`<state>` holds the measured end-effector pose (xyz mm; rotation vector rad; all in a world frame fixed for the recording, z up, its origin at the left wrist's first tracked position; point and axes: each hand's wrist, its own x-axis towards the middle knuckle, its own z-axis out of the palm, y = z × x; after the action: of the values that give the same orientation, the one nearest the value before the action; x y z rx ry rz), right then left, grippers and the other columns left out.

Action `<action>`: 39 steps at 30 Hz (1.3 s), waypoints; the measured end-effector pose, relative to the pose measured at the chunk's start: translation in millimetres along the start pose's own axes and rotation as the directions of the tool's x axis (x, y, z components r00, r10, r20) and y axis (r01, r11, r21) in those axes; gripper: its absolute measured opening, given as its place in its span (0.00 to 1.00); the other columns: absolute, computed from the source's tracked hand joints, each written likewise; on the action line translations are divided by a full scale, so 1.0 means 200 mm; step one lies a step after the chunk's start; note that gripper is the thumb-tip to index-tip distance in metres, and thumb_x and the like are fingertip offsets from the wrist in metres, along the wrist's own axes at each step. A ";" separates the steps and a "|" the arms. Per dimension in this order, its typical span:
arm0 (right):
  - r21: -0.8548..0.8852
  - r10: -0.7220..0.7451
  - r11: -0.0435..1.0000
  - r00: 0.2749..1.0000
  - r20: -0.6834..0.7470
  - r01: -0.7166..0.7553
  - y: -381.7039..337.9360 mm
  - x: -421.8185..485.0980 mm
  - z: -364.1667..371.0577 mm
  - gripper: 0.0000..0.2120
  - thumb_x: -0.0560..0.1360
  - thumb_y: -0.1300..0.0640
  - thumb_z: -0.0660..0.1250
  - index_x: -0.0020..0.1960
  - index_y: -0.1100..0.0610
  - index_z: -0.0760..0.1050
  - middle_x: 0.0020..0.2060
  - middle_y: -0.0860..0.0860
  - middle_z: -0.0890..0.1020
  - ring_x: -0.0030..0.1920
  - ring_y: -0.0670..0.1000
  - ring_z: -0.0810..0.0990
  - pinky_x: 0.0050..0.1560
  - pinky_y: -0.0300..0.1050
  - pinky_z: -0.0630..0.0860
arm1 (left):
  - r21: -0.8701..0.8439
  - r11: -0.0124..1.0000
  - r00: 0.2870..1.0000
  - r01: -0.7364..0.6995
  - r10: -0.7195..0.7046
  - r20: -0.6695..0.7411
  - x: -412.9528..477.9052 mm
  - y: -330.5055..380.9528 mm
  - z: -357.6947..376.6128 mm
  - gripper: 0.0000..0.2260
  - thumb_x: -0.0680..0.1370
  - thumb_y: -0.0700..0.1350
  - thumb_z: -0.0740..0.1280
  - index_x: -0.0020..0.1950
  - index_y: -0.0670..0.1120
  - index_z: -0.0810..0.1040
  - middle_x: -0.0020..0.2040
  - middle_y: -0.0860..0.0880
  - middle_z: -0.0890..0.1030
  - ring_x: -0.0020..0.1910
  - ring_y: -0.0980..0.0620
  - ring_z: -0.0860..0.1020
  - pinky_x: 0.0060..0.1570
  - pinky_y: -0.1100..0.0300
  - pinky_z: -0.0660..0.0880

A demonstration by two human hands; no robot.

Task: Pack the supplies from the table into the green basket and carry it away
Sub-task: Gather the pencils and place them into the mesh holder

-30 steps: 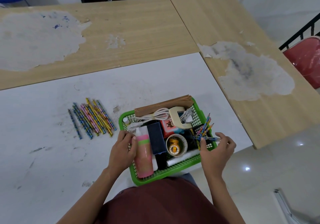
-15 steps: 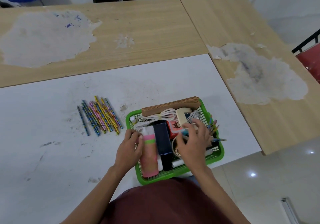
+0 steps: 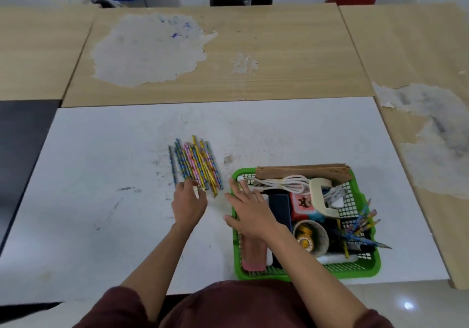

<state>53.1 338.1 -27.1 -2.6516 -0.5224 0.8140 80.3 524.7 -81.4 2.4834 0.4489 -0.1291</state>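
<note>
On the white table (image 3: 101,201), toward its near right corner and close to the front edge, the green basket (image 3: 355,270). Packed inside:
- brown paper bags (image 3: 302,171) upright along the far wall
- a coiled white cable (image 3: 281,184) just in front of them
- a cream tape dispenser (image 3: 322,195) beside the cable
- a dark blue box (image 3: 280,208) and a red box (image 3: 303,204) side by side in the middle
- a pink bottle (image 3: 253,254) lying along the left wall
- a roll of tape (image 3: 311,237) near the front
- a bunch of patterned pencils (image 3: 360,226) against the right wall, poking out over the rim

Not yet packed — the loose pencils (image 3: 196,165), laid roughly parallel on the table just left of the basket's far left corner, apart from it.

At the near ends of the loose pencils, the left hand (image 3: 189,206), fingers bent down onto them. Blurred, so impossible to tell whether pinching any or only touching.

Above the basket's left rim and the top of the pink bottle, the right hand (image 3: 250,211) — flat, palm down, fingers straight and spread, pointing toward the loose pencils, holding nothing.

Beyond and to the right of the white table, wooden tables (image 3: 253,48) with pale patches of peeled surface.
</note>
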 end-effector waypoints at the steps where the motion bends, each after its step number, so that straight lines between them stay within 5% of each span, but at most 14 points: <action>1: 0.007 0.006 1.000 1.000 0.023 -0.007 0.00 0.01 0.00 0.31 0.83 0.43 0.55 0.82 0.52 0.50 0.78 0.47 0.32 0.78 0.52 0.30 0.77 0.59 0.38 | 0.039 0.996 0.996 0.086 -0.086 0.008 0.05 -0.02 -0.01 0.10 0.78 0.45 0.65 0.58 0.44 0.74 0.57 0.41 0.73 0.54 0.38 0.76 0.53 0.45 0.74; 4: 0.045 0.021 0.999 0.999 0.041 -0.023 0.00 0.01 0.00 0.31 0.83 0.43 0.56 0.82 0.50 0.51 0.77 0.44 0.30 0.78 0.50 0.29 0.77 0.60 0.36 | 0.094 0.972 0.973 0.216 -0.222 0.060 0.15 -0.05 -0.04 0.12 0.80 0.44 0.63 0.63 0.46 0.72 0.62 0.41 0.69 0.59 0.37 0.71 0.59 0.43 0.69; 8: 0.074 0.024 0.997 0.999 0.029 -0.026 0.02 0.00 0.00 0.31 0.82 0.42 0.56 0.81 0.48 0.52 0.77 0.41 0.31 0.77 0.47 0.28 0.76 0.61 0.36 | 0.207 0.961 0.972 0.186 -0.210 0.102 0.24 -0.06 -0.05 0.13 0.80 0.40 0.62 0.65 0.43 0.71 0.62 0.40 0.70 0.61 0.37 0.70 0.57 0.44 0.70; 12: 0.096 0.022 0.995 0.999 0.028 -0.025 0.02 0.00 -0.01 0.31 0.81 0.42 0.57 0.81 0.47 0.53 0.77 0.40 0.31 0.77 0.46 0.28 0.76 0.62 0.36 | 0.172 0.960 0.968 0.222 -0.238 0.083 0.27 -0.05 -0.05 0.09 0.78 0.34 0.62 0.58 0.39 0.75 0.56 0.39 0.74 0.53 0.38 0.75 0.50 0.46 0.74; 16: 0.112 0.030 0.993 0.999 0.029 -0.033 0.02 -0.01 -0.01 0.31 0.81 0.42 0.58 0.81 0.46 0.53 0.77 0.40 0.31 0.77 0.45 0.28 0.75 0.62 0.35 | 0.135 0.961 0.969 0.240 -0.246 0.030 0.26 -0.08 -0.06 0.07 0.79 0.41 0.63 0.54 0.40 0.74 0.51 0.41 0.76 0.46 0.41 0.74 0.39 0.51 0.70; 25: 0.119 0.031 0.992 0.998 0.046 -0.037 0.03 0.00 0.00 0.31 0.81 0.41 0.58 0.81 0.45 0.52 0.77 0.39 0.31 0.76 0.45 0.28 0.76 0.63 0.37 | 0.067 0.931 0.931 0.358 -0.361 0.043 0.35 -0.07 -0.08 0.15 0.81 0.45 0.65 0.61 0.36 0.71 0.62 0.37 0.72 0.57 0.36 0.75 0.47 0.47 0.72; 32: 0.152 0.025 0.988 0.999 0.033 -0.030 0.04 0.00 0.00 0.31 0.81 0.40 0.59 0.81 0.43 0.53 0.77 0.38 0.33 0.77 0.44 0.28 0.75 0.64 0.37 | -0.090 0.864 0.868 0.496 -0.489 0.087 0.41 -0.08 -0.11 0.03 0.77 0.35 0.65 0.45 0.34 0.74 0.44 0.38 0.75 0.40 0.41 0.75 0.39 0.55 0.72; 35: 0.170 0.022 0.985 0.999 0.024 -0.026 0.03 -0.01 -0.01 0.31 0.80 0.41 0.60 0.80 0.44 0.55 0.78 0.38 0.34 0.77 0.44 0.29 0.75 0.64 0.36 | -0.300 0.877 0.925 0.376 -0.373 0.072 0.27 0.00 -0.09 0.05 0.81 0.40 0.63 0.50 0.38 0.75 0.45 0.42 0.77 0.44 0.43 0.76 0.41 0.54 0.71; 39: 0.365 0.075 0.929 0.997 -0.036 -0.057 0.02 -0.02 -0.03 0.26 0.83 0.44 0.58 0.79 0.47 0.60 0.81 0.41 0.46 0.80 0.44 0.40 0.78 0.60 0.41 | -0.414 0.910 0.996 0.034 0.002 0.086 0.01 0.17 -0.07 0.05 0.83 0.45 0.62 0.53 0.44 0.73 0.44 0.47 0.77 0.43 0.48 0.76 0.39 0.59 0.69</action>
<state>54.2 331.3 -21.3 -2.3475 -0.2411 0.7771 93.7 507.8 -51.5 2.0474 0.4118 -0.1294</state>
